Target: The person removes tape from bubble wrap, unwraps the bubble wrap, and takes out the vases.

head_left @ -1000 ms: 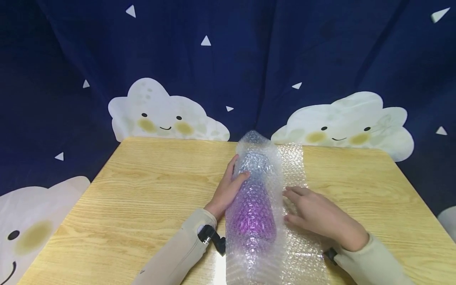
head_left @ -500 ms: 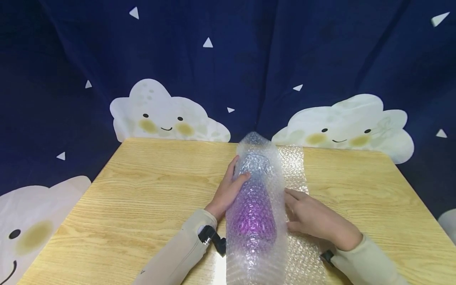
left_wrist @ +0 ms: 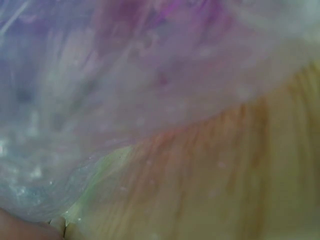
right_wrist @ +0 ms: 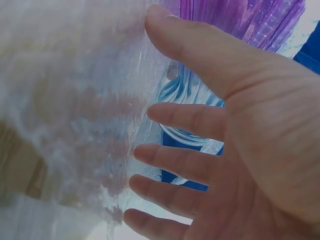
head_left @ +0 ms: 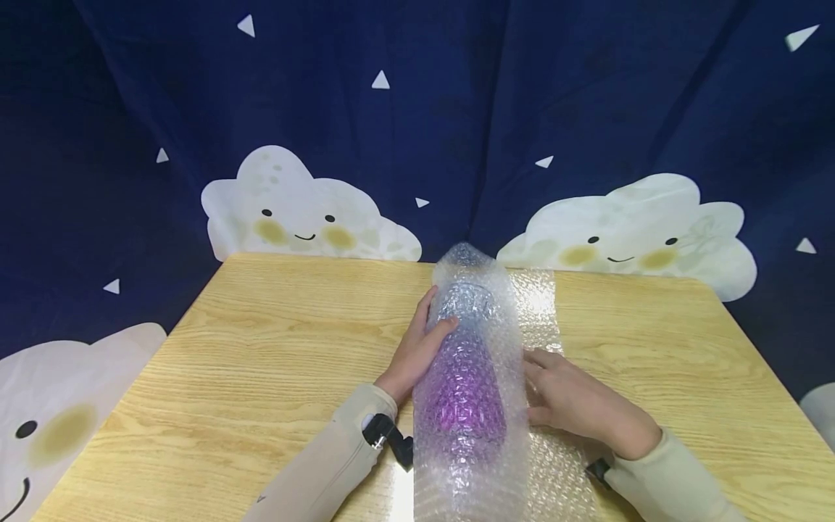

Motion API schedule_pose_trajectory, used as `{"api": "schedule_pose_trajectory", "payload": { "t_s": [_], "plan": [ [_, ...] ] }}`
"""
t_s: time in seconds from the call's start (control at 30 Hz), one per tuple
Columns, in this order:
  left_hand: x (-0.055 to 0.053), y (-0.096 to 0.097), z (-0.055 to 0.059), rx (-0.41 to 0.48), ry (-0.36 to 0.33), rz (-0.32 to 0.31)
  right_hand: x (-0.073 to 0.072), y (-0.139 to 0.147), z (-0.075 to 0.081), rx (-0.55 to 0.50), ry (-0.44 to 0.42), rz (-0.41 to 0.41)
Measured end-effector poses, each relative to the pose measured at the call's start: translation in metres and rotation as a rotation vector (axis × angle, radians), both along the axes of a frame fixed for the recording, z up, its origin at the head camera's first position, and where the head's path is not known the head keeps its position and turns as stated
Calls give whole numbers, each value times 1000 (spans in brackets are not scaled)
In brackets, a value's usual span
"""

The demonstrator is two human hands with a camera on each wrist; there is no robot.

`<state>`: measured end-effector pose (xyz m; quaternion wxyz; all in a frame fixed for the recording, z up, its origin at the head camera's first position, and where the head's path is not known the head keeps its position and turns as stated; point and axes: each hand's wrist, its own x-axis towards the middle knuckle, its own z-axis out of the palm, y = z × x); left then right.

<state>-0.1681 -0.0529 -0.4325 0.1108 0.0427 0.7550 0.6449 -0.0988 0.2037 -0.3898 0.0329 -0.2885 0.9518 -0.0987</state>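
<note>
In the head view, a vase-shaped purple and blue object (head_left: 464,395) lies lengthwise inside bubble wrap (head_left: 471,482). My left hand (head_left: 414,355) holds its left side, with the thumb laid over the top and the other fingers along the edge. To the right, my right hand (head_left: 580,399) touches the wrap's right edge with extended fingers. The right wrist view shows those fingers (right_wrist: 180,160) straight and spread against the translucent wrap (right_wrist: 85,100), with ridged purple (right_wrist: 240,17) behind the thumb. The left wrist view is blurred, mostly wrap (left_wrist: 150,85).
A flat strip of bubble wrap (head_left: 538,312) extends on the right from beneath the bundle. Everything lies on a wood-grain table (head_left: 293,326). A dark blue curtain (head_left: 443,109) with printed clouds hangs behind the table's far edge.
My right hand has moved slightly down and its fingertips now meet the wrap's right edge. That edge has shifted a little to the right. My left hand has stayed in place.
</note>
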Motion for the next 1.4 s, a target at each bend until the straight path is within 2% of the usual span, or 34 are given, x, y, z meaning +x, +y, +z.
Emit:
{"api": "schedule_pose_trajectory", "payload": {
  "t_s": [0.33,0.6,0.93,1.13,1.4],
  "plan": [
    [1,1,2,-9,-7,5,-1,5,0,-27,-2,9],
    [0,2,2,-14,-6,7,-6,8,-2,-35,-36,5],
    [0,0,1,-21,-13,6,-9,9,0,-20,-147,-7],
    [0,0,1,-27,-8,8,-8,10,0,-27,-136,31],
    [0,0,0,-10,-17,9,-7,8,0,-14,-131,29]
  ]
}}
